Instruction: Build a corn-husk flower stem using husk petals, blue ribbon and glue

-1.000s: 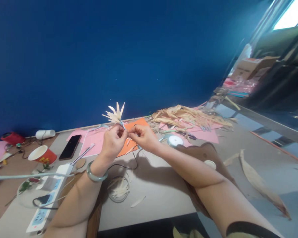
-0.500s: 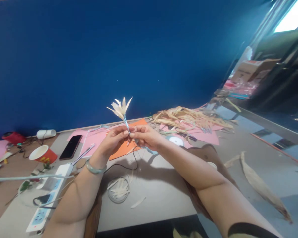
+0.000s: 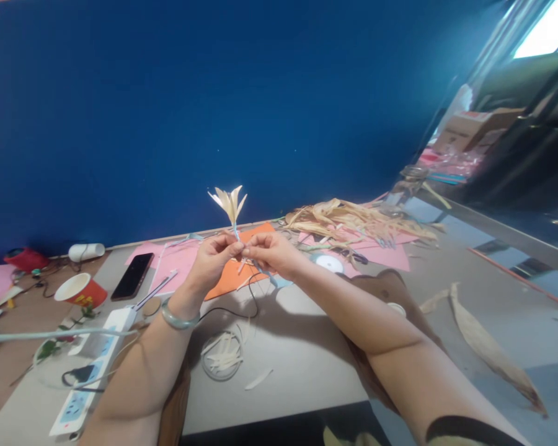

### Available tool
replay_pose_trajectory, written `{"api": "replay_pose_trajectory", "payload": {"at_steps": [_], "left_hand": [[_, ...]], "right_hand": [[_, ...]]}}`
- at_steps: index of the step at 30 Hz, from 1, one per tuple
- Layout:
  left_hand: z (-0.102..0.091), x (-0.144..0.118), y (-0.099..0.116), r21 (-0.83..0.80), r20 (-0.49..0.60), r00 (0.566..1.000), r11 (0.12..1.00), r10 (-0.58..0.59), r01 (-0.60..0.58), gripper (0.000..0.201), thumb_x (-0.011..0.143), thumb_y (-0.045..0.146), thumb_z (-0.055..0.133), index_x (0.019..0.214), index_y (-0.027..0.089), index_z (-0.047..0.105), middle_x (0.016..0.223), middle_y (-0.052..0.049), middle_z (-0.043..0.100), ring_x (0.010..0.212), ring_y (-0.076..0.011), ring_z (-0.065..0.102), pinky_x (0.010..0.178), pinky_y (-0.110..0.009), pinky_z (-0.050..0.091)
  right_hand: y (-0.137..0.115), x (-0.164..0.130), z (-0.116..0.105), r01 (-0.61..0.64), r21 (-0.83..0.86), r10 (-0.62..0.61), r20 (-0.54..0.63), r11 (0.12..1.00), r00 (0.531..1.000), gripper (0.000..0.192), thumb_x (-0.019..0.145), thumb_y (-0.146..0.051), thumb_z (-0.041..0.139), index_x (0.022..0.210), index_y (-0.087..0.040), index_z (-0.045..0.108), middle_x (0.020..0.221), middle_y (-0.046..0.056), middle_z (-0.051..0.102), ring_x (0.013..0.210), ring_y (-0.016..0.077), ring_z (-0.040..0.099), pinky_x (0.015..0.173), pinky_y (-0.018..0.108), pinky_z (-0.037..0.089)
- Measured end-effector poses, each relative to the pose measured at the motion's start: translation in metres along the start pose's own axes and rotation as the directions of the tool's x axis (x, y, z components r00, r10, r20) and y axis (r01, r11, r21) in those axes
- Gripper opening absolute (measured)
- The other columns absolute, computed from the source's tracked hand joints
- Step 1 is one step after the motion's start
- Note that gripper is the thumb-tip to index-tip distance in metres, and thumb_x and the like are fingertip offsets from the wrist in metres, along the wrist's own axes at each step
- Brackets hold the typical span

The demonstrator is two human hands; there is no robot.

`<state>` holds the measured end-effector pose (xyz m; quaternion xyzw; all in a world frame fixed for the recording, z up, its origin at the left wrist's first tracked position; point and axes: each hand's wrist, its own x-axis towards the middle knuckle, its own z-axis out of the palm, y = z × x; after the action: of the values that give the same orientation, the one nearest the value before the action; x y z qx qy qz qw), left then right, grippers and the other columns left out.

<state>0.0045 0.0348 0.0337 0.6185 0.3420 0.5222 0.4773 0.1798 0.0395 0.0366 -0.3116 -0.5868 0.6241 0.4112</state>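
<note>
Both hands [image 3: 239, 255] pinch husk flower [image 3: 227, 202] (pale, spiky).

Craft workshop — husk pile [image 3: 353, 220], coloured paper [image 3: 177, 260] on table [image 3: 297, 353].

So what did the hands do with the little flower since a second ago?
Both hands, left and right, kept pinching the flower by its stem. They turned it from leaning left to standing nearly upright, and its petals now sit closer together. The blue tape trails lower under the right hand. The cup, phone and husks stayed put.
</note>
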Motion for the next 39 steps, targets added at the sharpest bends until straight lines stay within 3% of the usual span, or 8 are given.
{"api": "replay_pose_trajectory", "payload": {"at_steps": [10,17,23,29,34,39], "left_hand": [[0.008,-0.003,0.000,0.025,-0.128,0.992,1.000,0.003,0.000,0.032,0.073,0.040,0.078,0.062,0.017,0.057,0.061,0.002,0.057,0.061,-0.0109,0.054,0.066,-0.026,0.046],[0.016,-0.007,0.008,0.055,-0.220,0.976,0.998,0.002,0.010,0.030,0.070,0.035,0.077,0.057,0.018,0.056,0.058,0.002,0.055,0.059,-0.0108,0.054,0.065,-0.025,0.045],[0.021,-0.010,0.004,0.052,-0.305,0.952,0.999,0.017,-0.001,0.029,0.069,0.032,0.077,0.059,0.018,0.054,0.056,0.004,0.053,0.055,-0.0094,0.051,0.059,-0.024,0.043],[0.025,-0.013,0.007,0.063,-0.307,0.951,0.998,0.033,-0.014,0.033,0.071,0.037,0.077,0.059,0.018,0.054,0.056,0.004,0.053,0.055,-0.0092,0.051,0.059,-0.024,0.044],[0.023,-0.009,0.008,-0.155,-0.205,0.978,0.988,-0.046,0.014,0.035,0.067,0.041,0.082,0.070,0.017,0.056,0.065,0.003,0.059,0.064,-0.0110,0.059,0.068,-0.026,0.050],[0.021,-0.007,0.006,-0.293,-0.091,0.984,0.948,-0.156,0.123,0.025,0.076,0.035,0.075,0.083,0.016,0.062,0.078,-0.003,0.069,0.075,-0.0172,0.068,0.080,-0.036,0.055]], "right_hand": [[-0.003,-0.004,0.008,0.107,-0.183,-0.130,-0.117,0.977,0.985,0.021,0.075,-0.034,0.072,0.068,-0.017,0.063,0.048,-0.005,0.053,0.042,0.0056,0.041,0.039,0.019,0.030],[-0.002,-0.008,0.013,0.225,-0.282,-0.263,-0.106,0.933,0.959,0.019,0.079,-0.034,0.067,0.071,-0.016,0.067,0.060,0.000,0.061,0.050,0.0082,0.048,0.044,0.020,0.035],[0.003,-0.011,0.014,0.258,-0.443,-0.336,-0.107,0.858,0.936,0.019,0.084,-0.031,0.063,0.073,-0.015,0.068,0.057,-0.001,0.059,0.048,0.0071,0.041,0.045,0.021,0.031],[0.001,-0.009,0.012,0.269,-0.223,-0.286,-0.051,0.937,0.957,0.024,0.081,-0.037,0.067,0.073,-0.015,0.066,0.059,-0.001,0.058,0.049,0.0073,0.043,0.045,0.020,0.032],[0.000,-0.004,0.006,0.192,-0.084,-0.195,-0.032,0.978,0.980,0.027,0.077,-0.042,0.075,0.076,-0.016,0.064,0.050,-0.006,0.050,0.041,0.0048,0.036,0.040,0.019,0.028],[-0.001,0.000,-0.001,0.121,0.007,-0.121,-0.012,0.993,0.993,0.028,0.074,-0.041,0.077,0.077,-0.016,0.063,0.047,-0.008,0.050,0.038,0.0043,0.038,0.038,0.018,0.026]]}}
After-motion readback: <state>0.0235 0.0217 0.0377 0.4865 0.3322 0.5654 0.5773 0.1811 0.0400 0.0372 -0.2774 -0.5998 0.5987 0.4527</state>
